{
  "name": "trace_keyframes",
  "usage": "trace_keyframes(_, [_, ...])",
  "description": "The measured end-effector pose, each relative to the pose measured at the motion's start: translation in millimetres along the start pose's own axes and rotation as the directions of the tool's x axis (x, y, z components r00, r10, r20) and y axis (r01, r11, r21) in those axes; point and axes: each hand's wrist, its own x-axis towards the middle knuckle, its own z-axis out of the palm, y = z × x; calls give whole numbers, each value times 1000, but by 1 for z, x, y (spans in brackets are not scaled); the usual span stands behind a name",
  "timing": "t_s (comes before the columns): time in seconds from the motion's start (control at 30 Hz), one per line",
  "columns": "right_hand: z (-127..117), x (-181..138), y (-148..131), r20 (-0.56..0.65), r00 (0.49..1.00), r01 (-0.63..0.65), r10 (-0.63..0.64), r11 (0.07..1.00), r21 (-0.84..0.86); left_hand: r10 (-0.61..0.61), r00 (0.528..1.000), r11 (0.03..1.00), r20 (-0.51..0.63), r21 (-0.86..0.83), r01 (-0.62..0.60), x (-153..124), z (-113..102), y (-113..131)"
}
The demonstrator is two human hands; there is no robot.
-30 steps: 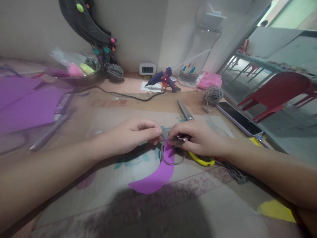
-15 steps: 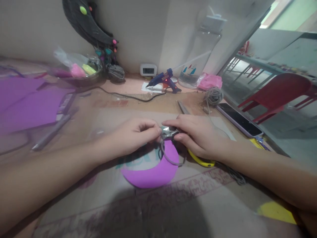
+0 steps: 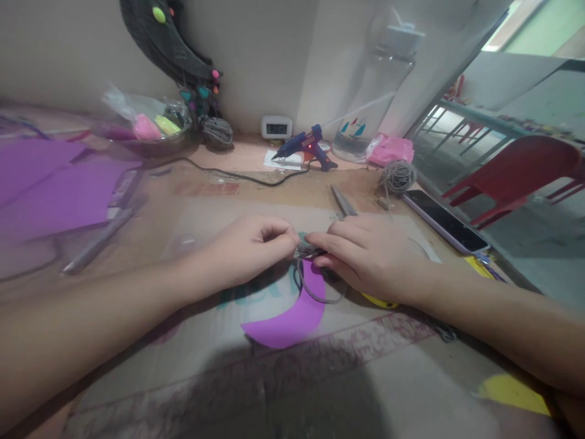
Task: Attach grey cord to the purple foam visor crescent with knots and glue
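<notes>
My left hand [image 3: 258,247] is closed in a pinch on a grey cord [image 3: 329,300], which loops down below the fingers. My right hand [image 3: 365,253] pinches a small dark, shiny metal piece [image 3: 312,250] against the left fingertips; fingers cover most of it, so its kind is unclear. Below both hands a purple crescent cutout [image 3: 292,326] hangs or lies over the cardboard, its upper end near the fingertips. Scissors [image 3: 342,200] lie partly under my right hand, with a yellow handle showing below it.
A blue glue gun [image 3: 301,145] with a lit red light stands at the back by a white digital clock [image 3: 276,128]. A ball of grey cord [image 3: 398,177] and a phone [image 3: 445,222] lie right. Purple sheets [image 3: 59,201] and a grey pen [image 3: 98,241] lie left.
The metal piece has turned and shows less between my fingers. My right fingers have closed further over it. The purple crescent has swung and looks narrower.
</notes>
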Motion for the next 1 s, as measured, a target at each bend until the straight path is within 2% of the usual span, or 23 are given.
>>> trace_keyframes(0.33, [0, -5, 0, 2, 1000, 11, -11, 993, -115, 1, 1000, 1000, -7, -16, -1, 1, 0, 0])
trace_keyframes(1.0, [-1, -5, 0, 11, 1000, 23, -21, 987, -162, -7, 1000, 1000, 2, -10, 7, 1, 0, -1])
